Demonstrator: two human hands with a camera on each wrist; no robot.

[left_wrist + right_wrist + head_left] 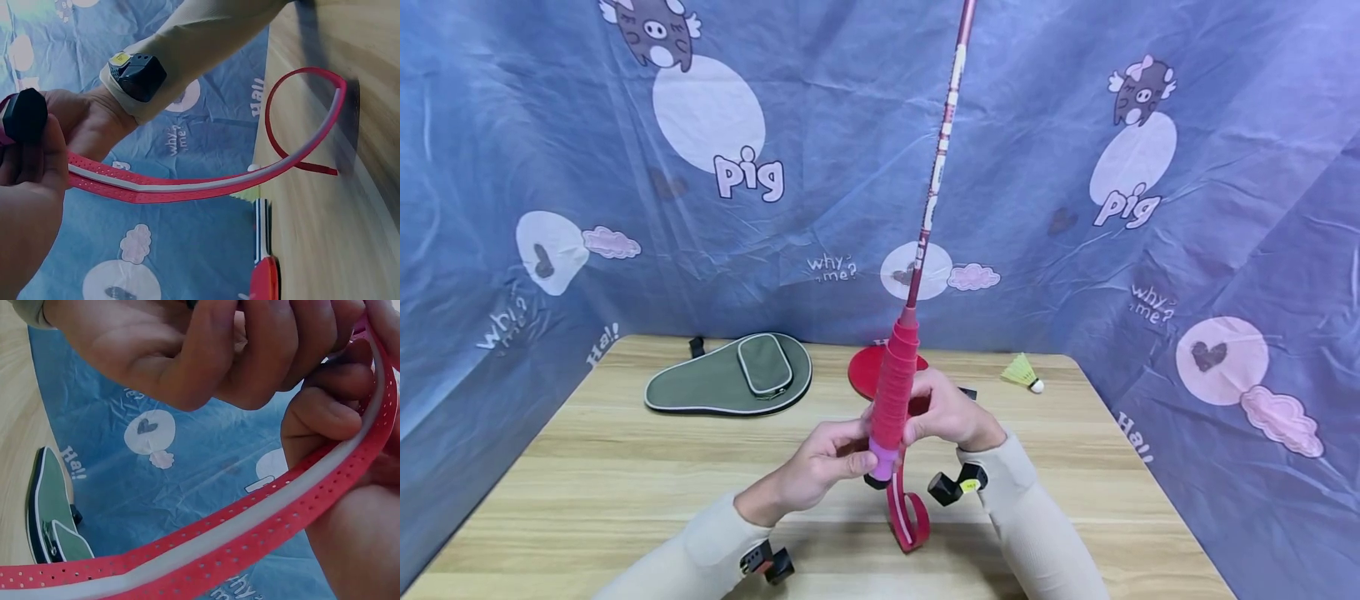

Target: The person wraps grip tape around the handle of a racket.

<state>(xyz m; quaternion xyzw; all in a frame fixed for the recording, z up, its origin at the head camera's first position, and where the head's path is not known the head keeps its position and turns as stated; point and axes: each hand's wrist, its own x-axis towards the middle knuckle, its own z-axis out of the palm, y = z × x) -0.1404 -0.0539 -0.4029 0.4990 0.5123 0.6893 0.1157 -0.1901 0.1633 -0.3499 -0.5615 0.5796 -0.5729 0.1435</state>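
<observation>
A pale wood-grained table [625,467] spans the space below a long, thin racket [915,275] with a glossy dark-red shaft, which is held slanting upward above the tabletop, its upper end out of view. It looks light and stiff, with most leverage far from the grip, so the handle seems a better hold than the slick shaft. A flat grey-green case with white piping [707,383] lies behind on the left. The left hand [823,467] holds the racket's low end between thumb and curled fingers; the right hand [943,408], close beside it, pinches the tape against the handle's side. That handle [895,387], a thick red cylinder of overlapping turns, should be cushiony and give a sure grip. From it hangs the tape [219,189], a red perforated strip with a white band along its middle, curling into a loop near the table; it looks soft, limp and prone to twist, so best held flat close to the handle, with even tension, as hard pulling might stretch it. The smallest part, the black faceted end cap [25,115], is probably rigid and makes a firm stop for the left fingers.
</observation>
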